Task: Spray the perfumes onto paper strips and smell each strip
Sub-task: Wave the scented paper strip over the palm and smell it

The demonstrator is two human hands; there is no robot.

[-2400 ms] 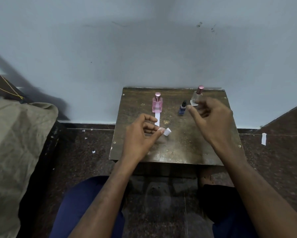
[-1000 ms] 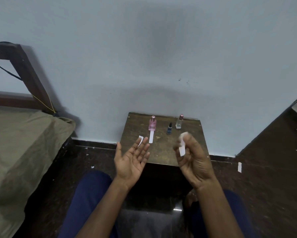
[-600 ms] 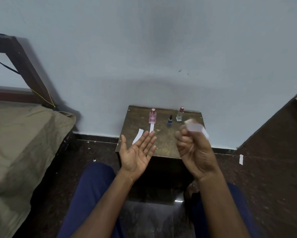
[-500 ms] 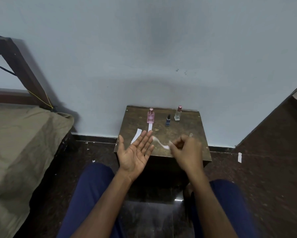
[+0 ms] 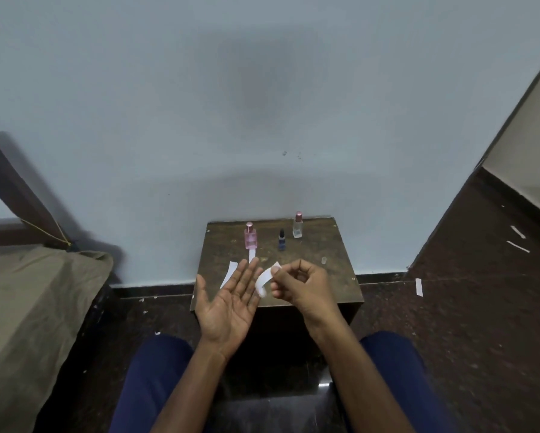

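Three perfume bottles stand at the back of a small wooden table [image 5: 334, 245]: a pink bottle [image 5: 250, 236], a small dark blue bottle [image 5: 282, 240] and a clear bottle with a pink cap [image 5: 297, 226]. My right hand [image 5: 300, 284] pinches a curled white paper strip [image 5: 263, 280] over the table's front edge. My left hand [image 5: 229, 300] is held palm up with fingers spread, right beside that strip and holding nothing. A second strip [image 5: 229, 273] lies on the table's left part. A third strip [image 5: 252, 254] lies in front of the pink bottle.
A small clear cap [image 5: 324, 260] stands on the table's right part. A bed with an olive cover [image 5: 28, 307] fills the left side. Paper scraps [image 5: 419, 287] lie on the dark floor at the right. The pale wall rises directly behind the table.
My right hand came down from near my face with the strip and now holds it beside my open left palm. The view has tilted and shifted slightly.
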